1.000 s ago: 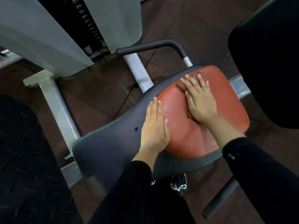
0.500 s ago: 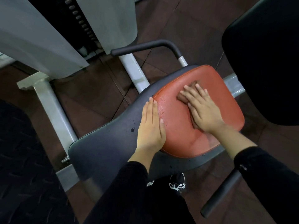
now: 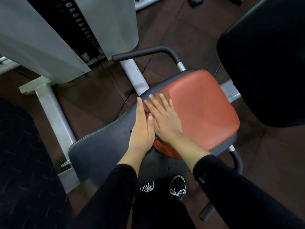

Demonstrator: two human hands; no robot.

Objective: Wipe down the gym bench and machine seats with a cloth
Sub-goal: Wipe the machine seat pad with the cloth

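My left hand (image 3: 142, 128) lies flat, fingers straight and together, pointing away from me. My right hand (image 3: 163, 118) lies flat just beside it, fingers spread and slightly blurred, its thumb side touching the left thumb. Both forearms reach forward in black sleeves (image 3: 231, 184), wrists bare.

No readable text, label, brand, number or sign shows on anything in view.

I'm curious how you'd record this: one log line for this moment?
step: wiping orange seat pad | right hand: flat on cloth | left hand: flat beside pad
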